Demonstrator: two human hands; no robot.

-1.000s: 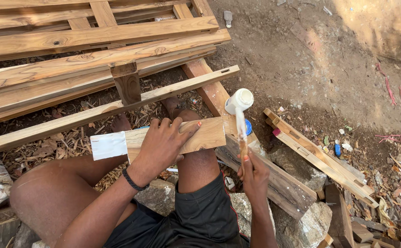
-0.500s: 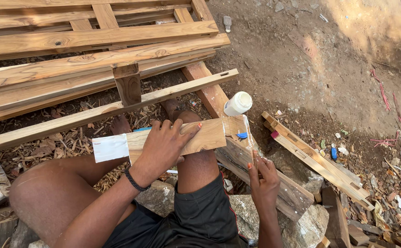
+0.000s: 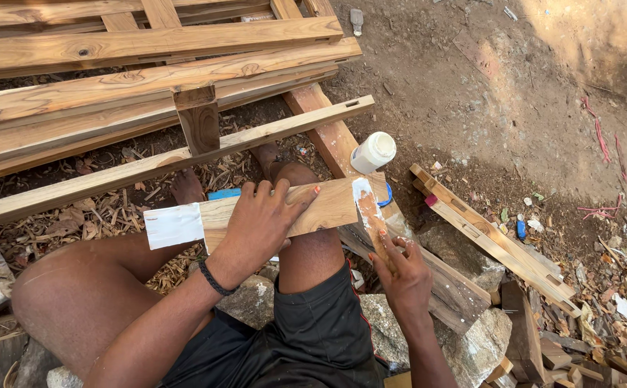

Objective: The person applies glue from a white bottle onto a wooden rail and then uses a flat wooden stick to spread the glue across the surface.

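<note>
A short wooden board (image 3: 328, 207) lies across my knee, its left end coated white. My left hand (image 3: 263, 223) presses flat on the middle of this board. My right hand (image 3: 400, 269) grips a thin wooden stick (image 3: 369, 215) whose white-smeared tip touches the board's right end. A white glue bottle (image 3: 373, 152) stands on a plank just beyond the board.
A frame of long wooden slats (image 3: 148, 79) lies on the ground ahead. A notched wooden piece (image 3: 493, 241) rests to the right among offcuts and shavings. Stones (image 3: 471, 345) sit under my seat; bare dirt (image 3: 514, 86) stretches far right.
My right hand has brought the stick down from near the glue bottle onto the board's right end, leaving a white smear there. The left hand stays pressed on the board.
</note>
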